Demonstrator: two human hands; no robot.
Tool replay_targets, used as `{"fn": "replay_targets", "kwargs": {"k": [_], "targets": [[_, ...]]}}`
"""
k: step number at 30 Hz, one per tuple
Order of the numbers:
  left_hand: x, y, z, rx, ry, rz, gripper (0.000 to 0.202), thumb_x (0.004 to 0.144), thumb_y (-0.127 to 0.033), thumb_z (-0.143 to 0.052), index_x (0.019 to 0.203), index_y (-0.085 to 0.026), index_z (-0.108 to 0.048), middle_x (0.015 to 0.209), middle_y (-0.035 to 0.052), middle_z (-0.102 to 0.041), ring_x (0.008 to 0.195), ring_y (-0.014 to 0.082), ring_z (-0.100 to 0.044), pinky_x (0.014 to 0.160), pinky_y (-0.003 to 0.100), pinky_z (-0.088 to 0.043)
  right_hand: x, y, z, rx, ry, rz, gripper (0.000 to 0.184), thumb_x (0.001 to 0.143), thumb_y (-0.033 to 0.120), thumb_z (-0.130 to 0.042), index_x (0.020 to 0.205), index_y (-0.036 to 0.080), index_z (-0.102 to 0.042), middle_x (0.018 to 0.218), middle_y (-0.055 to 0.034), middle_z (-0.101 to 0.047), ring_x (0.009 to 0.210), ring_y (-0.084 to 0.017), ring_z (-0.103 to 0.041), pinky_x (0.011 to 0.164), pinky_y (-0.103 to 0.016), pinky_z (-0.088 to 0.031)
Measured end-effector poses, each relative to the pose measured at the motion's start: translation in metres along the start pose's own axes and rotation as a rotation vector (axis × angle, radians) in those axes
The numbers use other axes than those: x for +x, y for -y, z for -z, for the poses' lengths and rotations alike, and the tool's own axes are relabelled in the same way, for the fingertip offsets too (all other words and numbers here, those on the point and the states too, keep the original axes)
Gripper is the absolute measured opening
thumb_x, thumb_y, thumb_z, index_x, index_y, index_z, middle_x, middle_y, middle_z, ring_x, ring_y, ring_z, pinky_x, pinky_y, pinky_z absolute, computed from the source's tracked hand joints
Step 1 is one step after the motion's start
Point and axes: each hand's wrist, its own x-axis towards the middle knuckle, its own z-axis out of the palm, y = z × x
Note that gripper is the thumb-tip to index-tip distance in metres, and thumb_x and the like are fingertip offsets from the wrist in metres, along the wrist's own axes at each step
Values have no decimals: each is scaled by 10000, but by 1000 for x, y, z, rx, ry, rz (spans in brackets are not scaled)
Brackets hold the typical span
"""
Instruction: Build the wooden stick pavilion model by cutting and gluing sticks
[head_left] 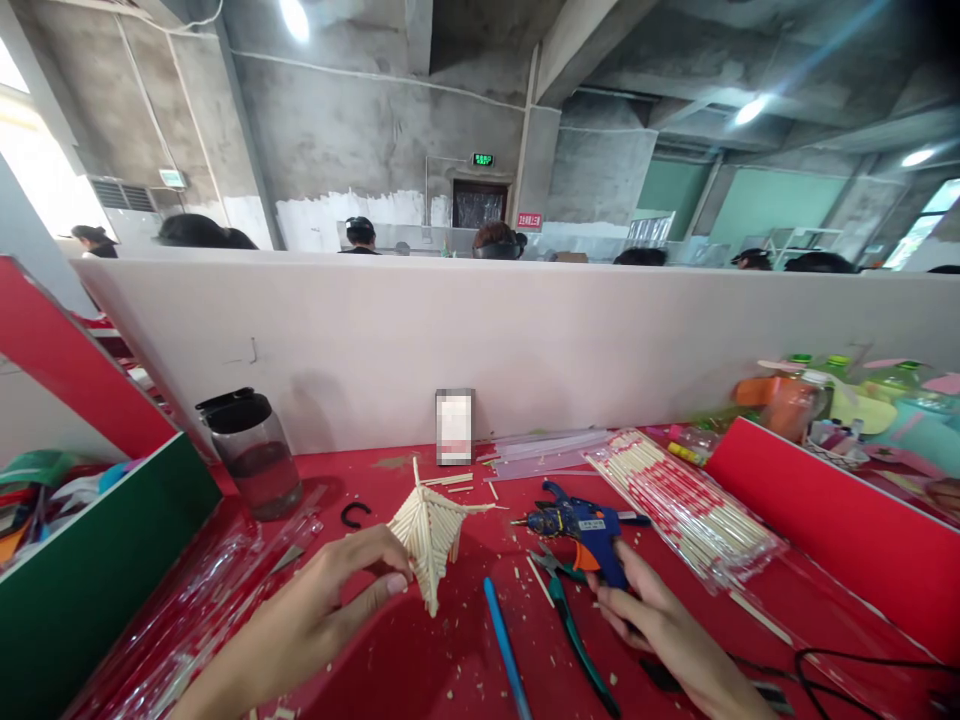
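Note:
A small pointed model made of pale wooden sticks (431,540) stands over the red table in front of me. My left hand (360,580) pinches its left edge between thumb and fingers. On the right, my right hand (645,605) is closed around the handle of a blue hot glue gun (589,530) with an orange trigger. The gun's nozzle points left towards the model, apart from it. Green-handled pliers (574,625) lie just left of my right hand, close under the gun. A blue pen-like stick (506,640) rests between my hands.
Packs of wooden sticks (690,500) lie right of the gun, near clear glue sticks (547,452). A dark-lidded bottle (251,455) stands at left. Green (112,560) and red (840,540) panels flank the table, and a white partition (360,340) rises behind. A black cable (847,655) curls lower right.

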Motion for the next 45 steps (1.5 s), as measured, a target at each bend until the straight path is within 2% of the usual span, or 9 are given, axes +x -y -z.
{"fn": "replay_targets", "kwargs": {"k": [4,9,16,22,29,33,40,42,45], "targets": [[0,0,-1,-9,3,-10,214,1081,-339,-463,1056,-279,-667,1098,14,-710,1016,190,-653,917,285,-467,13,-11,4,-360,-213,124,605,840,640,-629,1234,181,-621,782,-56,-724,636,-255,-670,592,-347,-541],[0,-2,-1,-93,-19,-31,205,1075,-330,-493,1022,-267,-680,1060,11,-716,997,185,-659,915,279,-467,22,-21,8,-654,-355,344,468,878,588,-551,1117,191,-618,1061,-197,-757,1005,-371,-726,789,-420,-594],[-1,-1,0,-280,-107,-40,192,1043,-360,-577,965,-234,-700,956,22,-721,919,189,-666,863,292,-492,23,-35,-2,-841,-303,471,245,929,328,-461,1123,193,-528,1124,-194,-701,1086,-349,-690,898,-467,-559],[-2,0,-1,-311,-176,-33,168,1010,-360,-637,936,-225,-705,944,28,-724,904,193,-663,836,306,-508,23,-35,-10,-870,-292,391,259,905,309,-439,1131,193,-489,1144,-203,-686,1118,-352,-674,908,-460,-548],[-2,-8,-1,-310,-160,-23,131,1007,-324,-633,962,-226,-708,956,32,-724,913,196,-674,846,312,-516,26,-39,2,-910,-294,424,325,862,288,-476,1159,163,-522,1167,-214,-684,1120,-368,-665,948,-496,-535],[-2,-16,-2,-283,-154,-29,134,1004,-313,-625,956,-223,-713,955,39,-736,910,200,-678,842,306,-522,9,-7,-13,-849,-270,526,327,930,384,-510,1185,192,-582,1150,-172,-697,1111,-357,-665,946,-494,-537],[2,-29,-11,-206,-143,-81,131,1008,-280,-601,937,-220,-694,899,31,-742,852,188,-680,805,289,-519,-36,84,-99,-542,129,731,196,951,277,-630,1146,258,-632,1090,-42,-751,973,-209,-714,875,-293,-544],[3,-30,-14,-181,-149,-98,129,1015,-269,-595,942,-225,-691,901,22,-738,850,180,-677,806,280,-511,-35,95,-115,-522,174,765,73,968,254,-616,1028,241,-655,966,-27,-751,868,-193,-706,794,-280,-527],[4,-27,-17,-136,-181,-112,139,1025,-257,-579,935,-224,-680,889,15,-723,835,172,-669,794,267,-498,-26,98,-125,-516,189,814,122,992,227,-571,907,224,-657,891,-29,-730,825,-190,-686,741,-281,-495]]}}
